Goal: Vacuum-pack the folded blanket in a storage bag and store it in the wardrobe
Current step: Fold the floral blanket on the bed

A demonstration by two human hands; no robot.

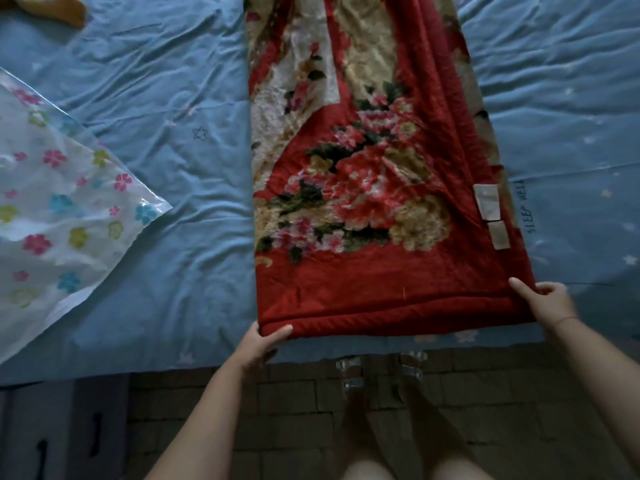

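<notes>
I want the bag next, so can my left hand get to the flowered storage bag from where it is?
Probably yes. The storage bag lies left of the blanket with only bare sheet between; the left hand, gripping the blanket's corner, must let go first.

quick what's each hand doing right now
Left hand: grips the near left corner of the blanket.
Right hand: grips its near right corner.

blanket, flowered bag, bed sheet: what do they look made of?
blanket: thick plush fleece, probably synthetic; fuzzy matte pile, bulky layered edge.
flowered bag: thin plastic film, glossy and partly see-through; glare streaks at its corner.
bed sheet: thin woven cloth, maybe cotton, matte; fine sharp creases.
</notes>
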